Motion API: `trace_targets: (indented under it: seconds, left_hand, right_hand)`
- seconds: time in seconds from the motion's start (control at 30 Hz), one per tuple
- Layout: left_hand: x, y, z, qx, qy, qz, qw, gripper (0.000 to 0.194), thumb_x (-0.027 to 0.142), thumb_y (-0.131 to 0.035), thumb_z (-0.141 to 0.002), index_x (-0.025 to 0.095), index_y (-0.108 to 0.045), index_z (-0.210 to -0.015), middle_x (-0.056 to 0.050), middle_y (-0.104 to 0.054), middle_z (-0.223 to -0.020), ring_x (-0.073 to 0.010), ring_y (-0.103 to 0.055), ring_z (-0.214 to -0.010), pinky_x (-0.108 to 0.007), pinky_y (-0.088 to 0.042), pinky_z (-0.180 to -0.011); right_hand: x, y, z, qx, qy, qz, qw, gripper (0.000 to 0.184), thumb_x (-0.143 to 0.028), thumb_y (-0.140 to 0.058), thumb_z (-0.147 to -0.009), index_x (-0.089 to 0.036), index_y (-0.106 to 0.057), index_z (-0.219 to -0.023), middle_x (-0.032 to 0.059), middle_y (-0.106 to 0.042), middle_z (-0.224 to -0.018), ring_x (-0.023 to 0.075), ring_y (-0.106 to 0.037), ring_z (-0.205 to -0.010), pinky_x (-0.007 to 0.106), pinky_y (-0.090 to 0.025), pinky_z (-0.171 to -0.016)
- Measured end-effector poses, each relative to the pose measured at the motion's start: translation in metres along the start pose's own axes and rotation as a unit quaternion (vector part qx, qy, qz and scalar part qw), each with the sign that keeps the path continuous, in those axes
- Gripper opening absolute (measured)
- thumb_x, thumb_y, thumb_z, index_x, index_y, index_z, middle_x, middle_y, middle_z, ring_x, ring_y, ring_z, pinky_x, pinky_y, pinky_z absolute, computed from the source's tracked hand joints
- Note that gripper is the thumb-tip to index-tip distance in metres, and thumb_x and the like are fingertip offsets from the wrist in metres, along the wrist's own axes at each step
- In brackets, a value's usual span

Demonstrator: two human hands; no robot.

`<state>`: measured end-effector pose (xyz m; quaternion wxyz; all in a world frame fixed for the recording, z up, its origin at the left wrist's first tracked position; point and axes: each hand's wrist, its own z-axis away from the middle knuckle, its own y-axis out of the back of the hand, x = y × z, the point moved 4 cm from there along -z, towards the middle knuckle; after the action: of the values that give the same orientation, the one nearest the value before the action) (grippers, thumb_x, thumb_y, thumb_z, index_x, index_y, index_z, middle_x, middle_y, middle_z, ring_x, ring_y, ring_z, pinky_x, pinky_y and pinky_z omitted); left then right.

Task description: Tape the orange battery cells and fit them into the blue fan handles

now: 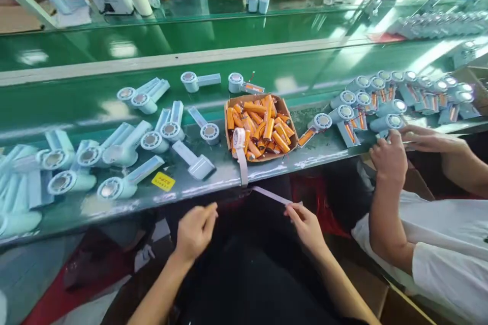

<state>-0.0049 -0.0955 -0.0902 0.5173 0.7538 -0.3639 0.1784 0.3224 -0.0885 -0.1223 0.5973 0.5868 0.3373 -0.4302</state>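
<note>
The right hand (pixel 307 224) pinches the end of a pale strip (pixel 271 195) — held just beyond the near edge of the surface (pixel 223 180); the left hand (pixel 195 231), fingers curled together, seems to grip an orange cylinder (pixel 211 207), mostly hidden; orange cylinders (pixel 260 124) fill a cardboard box (pixel 267 158) there.

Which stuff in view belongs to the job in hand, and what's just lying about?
Part of the job:
tape strip, in the right hand
tape roll, at the cardboard box
orange cylinders, many in the box, apparently one in the left hand
pale-blue housings, some with orange cylinders

Probably just lying about:
yellow card, on the bench
whitish piece, below the bench edge
</note>
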Motion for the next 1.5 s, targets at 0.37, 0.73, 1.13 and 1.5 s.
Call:
trace_targets:
  seconds: [0.37,0.73,1.13,1.5]
  left_hand:
    - [0.024,-0.018,-0.193,-0.204,-0.173,-0.186,0.946,0.045,0.018,-0.049,-0.101,0.024,-0.067,-0.142,-0.009,-0.067,-0.147,-0.0292,-0.055,-0.136,-0.048,-0.044,-0.118]
    - [-0.008,0.019,-0.218,-0.231,-0.086,-0.004,0.969,0.03,0.042,-0.069,-0.095,0.027,-0.077,-0.12,-0.005,-0.079,-0.109,-0.0267,-0.069,-0.112,-0.042,-0.055,-0.106]
    - [-0.061,-0.001,-0.154,-0.104,0.2,0.27,0.936,0.073,0.065,-0.09,-0.067,0.021,-0.073,-0.122,-0.003,-0.076,-0.091,-0.0245,-0.076,-0.091,-0.044,-0.063,-0.094]
    - [-0.046,0.011,-0.139,-0.076,0.187,0.304,0.931,0.062,0.057,-0.089,-0.07,0.021,-0.075,-0.119,-0.006,-0.08,-0.096,-0.0253,-0.077,-0.093,-0.04,-0.064,-0.088]
  right_hand:
    - [-0.086,-0.083,-0.101,-0.117,0.12,0.12,0.978,0.028,-0.049,-0.071,-0.093,-0.024,-0.082,-0.087,0.001,-0.068,-0.057,0.0188,-0.063,-0.055,0.028,-0.047,-0.06]
    - [-0.102,-0.041,-0.083,-0.144,0.183,-0.044,0.972,0.042,-0.052,-0.058,-0.103,-0.021,-0.074,-0.08,0.002,-0.067,-0.069,0.0162,-0.057,-0.062,0.027,-0.045,-0.06]
    - [-0.115,-0.054,-0.106,-0.219,0.28,0.19,0.915,0.02,-0.033,-0.07,-0.099,-0.026,-0.08,-0.114,0.0075,-0.082,-0.105,0.0258,-0.075,-0.097,0.037,-0.059,-0.089]
    - [-0.149,-0.106,-0.168,-0.155,0.152,-0.079,0.973,0.021,-0.042,-0.07,-0.096,-0.022,-0.077,-0.095,0.0061,-0.08,-0.092,0.0248,-0.076,-0.094,0.046,-0.059,-0.098]
